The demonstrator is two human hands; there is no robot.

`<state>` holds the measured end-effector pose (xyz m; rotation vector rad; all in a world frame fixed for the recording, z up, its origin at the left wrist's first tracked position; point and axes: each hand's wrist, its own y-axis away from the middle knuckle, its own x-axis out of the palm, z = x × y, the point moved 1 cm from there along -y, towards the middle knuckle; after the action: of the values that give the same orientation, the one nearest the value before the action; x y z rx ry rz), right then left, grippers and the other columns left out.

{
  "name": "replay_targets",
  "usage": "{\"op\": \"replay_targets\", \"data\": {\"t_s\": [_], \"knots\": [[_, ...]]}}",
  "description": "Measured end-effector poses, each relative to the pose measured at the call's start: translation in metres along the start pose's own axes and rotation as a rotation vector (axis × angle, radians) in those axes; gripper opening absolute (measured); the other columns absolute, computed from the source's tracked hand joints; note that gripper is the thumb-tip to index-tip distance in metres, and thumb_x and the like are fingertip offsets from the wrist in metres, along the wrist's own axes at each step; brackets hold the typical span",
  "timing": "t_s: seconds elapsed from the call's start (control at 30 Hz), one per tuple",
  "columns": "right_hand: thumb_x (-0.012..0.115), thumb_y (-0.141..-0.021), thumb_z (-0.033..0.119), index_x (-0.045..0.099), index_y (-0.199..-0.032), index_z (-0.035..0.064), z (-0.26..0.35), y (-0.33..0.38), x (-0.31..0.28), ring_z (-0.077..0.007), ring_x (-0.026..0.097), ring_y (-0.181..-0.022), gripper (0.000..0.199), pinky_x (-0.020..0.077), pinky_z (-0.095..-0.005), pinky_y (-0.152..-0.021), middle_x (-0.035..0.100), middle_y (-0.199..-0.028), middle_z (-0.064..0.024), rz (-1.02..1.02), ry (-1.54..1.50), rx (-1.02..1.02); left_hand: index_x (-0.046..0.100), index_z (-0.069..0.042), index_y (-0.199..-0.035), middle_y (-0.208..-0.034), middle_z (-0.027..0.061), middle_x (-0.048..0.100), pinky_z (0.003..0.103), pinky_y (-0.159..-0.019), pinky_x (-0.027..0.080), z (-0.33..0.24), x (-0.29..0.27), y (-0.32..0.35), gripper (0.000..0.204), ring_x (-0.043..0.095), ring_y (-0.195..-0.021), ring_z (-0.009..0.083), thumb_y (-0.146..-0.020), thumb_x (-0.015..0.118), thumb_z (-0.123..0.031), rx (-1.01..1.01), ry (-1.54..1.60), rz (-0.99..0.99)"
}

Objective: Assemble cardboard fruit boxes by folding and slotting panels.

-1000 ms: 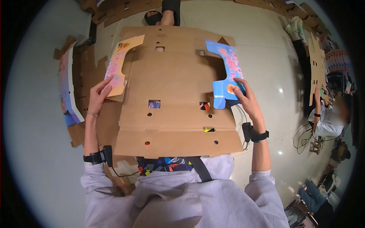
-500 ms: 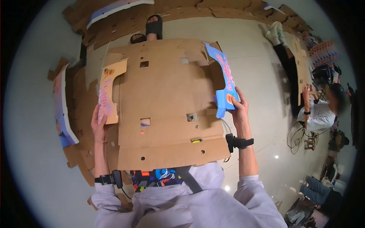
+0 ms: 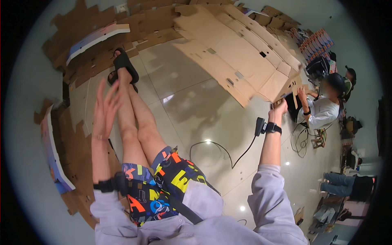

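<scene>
A large brown cardboard sheet (image 3: 226, 51) with creases and several cut-out holes is raised at a slant at the far right of my legs. My right hand (image 3: 279, 109) is closed on its near right corner, and the sheet stretches away from there to the upper left. Its coloured side flaps do not show from this angle. To the left, my left hand (image 3: 106, 107) is raised in the air beside my shin, with its fingers spread and nothing in them; it is slightly blurred.
Printed blue-and-white cardboard pieces (image 3: 53, 151) and brown cardboard (image 3: 79, 157) stand along the left. More brown cardboard (image 3: 153, 20) lines the far side. A black cable (image 3: 216, 143) curls over the tiled floor (image 3: 183, 114). At right, a seated person (image 3: 324, 108) handles cardboard.
The cardboard sheet has swung from over my lap to the far right, in my right hand. My left hand has let go of its printed flap and opened. My legs are now uncovered.
</scene>
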<state>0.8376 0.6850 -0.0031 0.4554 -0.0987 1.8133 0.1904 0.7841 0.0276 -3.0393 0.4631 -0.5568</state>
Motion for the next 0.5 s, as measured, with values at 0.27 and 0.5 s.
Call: {"op": "replay_targets", "data": {"t_s": [0.27, 0.5], "knots": [[0.059, -0.094, 0.013, 0.045, -0.126, 0.0080, -0.083, 0.009, -0.096, -0.0121, 0.054, -0.062, 0.035, 0.0365, -0.0236, -0.046, 0.060, -0.087, -0.0049, -0.138, 0.245, -0.022, 0.037, -0.002, -0.149, -0.147, 0.0152, 0.047, 0.041, -0.112, 0.038, 0.070, -0.139, 0.256, 0.060, 0.049, -0.133, 0.0280, -0.104, 0.047, -0.040, -0.442, -0.314, -0.508], [0.060, -0.092, 0.019, 0.059, -0.109, 0.0093, -0.170, 0.090, -0.114, -0.0154, 0.060, -0.061, 0.019, 0.0469, -0.0264, -0.051, 0.064, -0.079, -0.0070, 0.045, 0.267, 0.360, 0.064, -0.007, -0.123, -0.118, 0.0024, 0.065, 0.021, -0.066, 0.045, 0.120, -0.177, 0.499, 0.040, 0.060, -0.086, 0.0080, -0.100, 0.057, -0.039, -0.933, -0.552, -0.681]]}}
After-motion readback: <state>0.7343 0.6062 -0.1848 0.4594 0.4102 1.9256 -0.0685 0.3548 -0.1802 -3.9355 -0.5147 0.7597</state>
